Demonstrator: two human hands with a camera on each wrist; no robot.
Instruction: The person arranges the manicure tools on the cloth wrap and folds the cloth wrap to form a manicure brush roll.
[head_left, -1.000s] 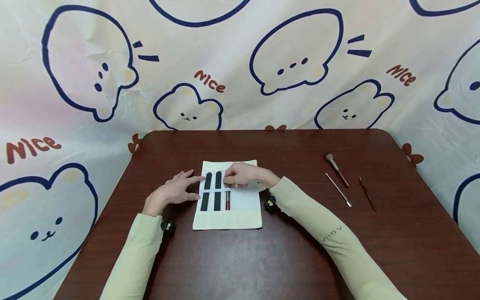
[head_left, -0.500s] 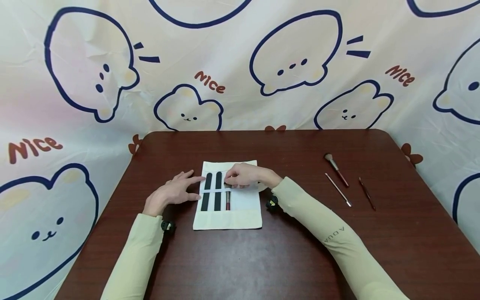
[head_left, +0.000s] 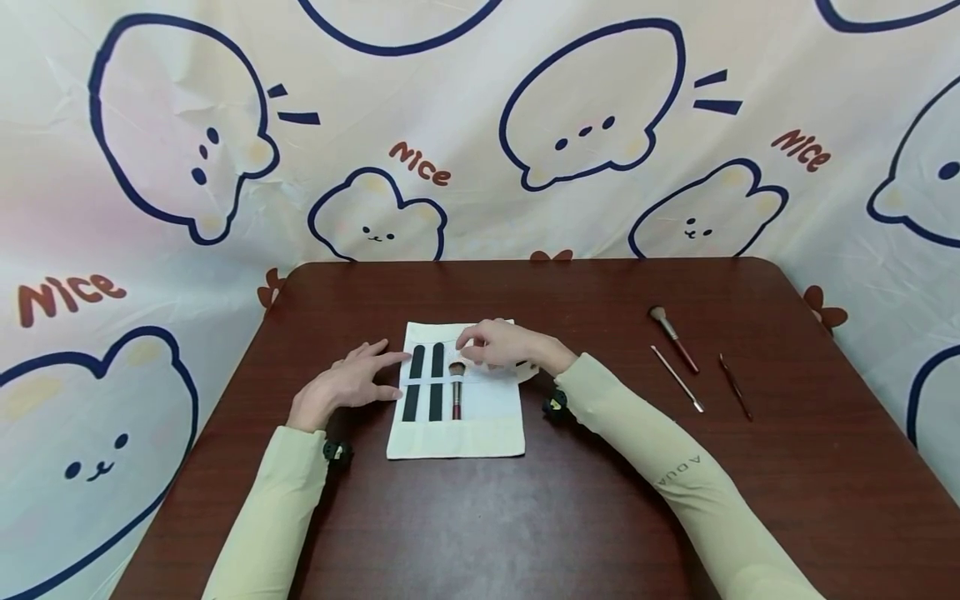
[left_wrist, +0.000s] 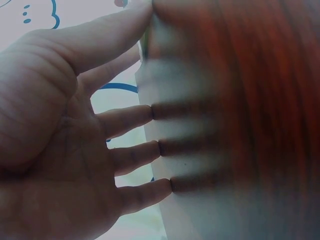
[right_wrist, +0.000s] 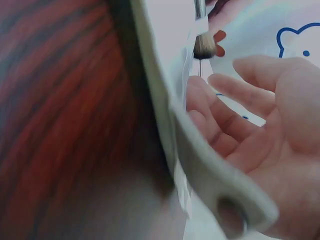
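On the table lies a cream cloth pouch [head_left: 487, 442] with two black strips [head_left: 437, 402] and a brush [head_left: 457, 392] lying under its white band. My left hand [head_left: 341, 390] rests at the pouch's left edge, fingers spread, index finger and thumb touching it; the left wrist view shows this hand [left_wrist: 60, 130] with straight fingers. Just up and right of the brush's bristles is my right hand [head_left: 510, 343], loosely bent and holding nothing. In the right wrist view the bristles [right_wrist: 205, 46] stand clear of the right hand [right_wrist: 270, 130].
Right of the pouch lie a larger brush [head_left: 678, 340], a silver-tipped stick [head_left: 677, 380] and a thin dark red tool [head_left: 735, 387]. A patterned cloth [head_left: 480, 217] hangs behind the brown table [head_left: 585, 500]. The pouch's tab [right_wrist: 220, 175] sticks out beside the right wrist.
My right hand has let go of the brush and moved a little up and right, uncovering its bristles. The left hand has stayed in place.
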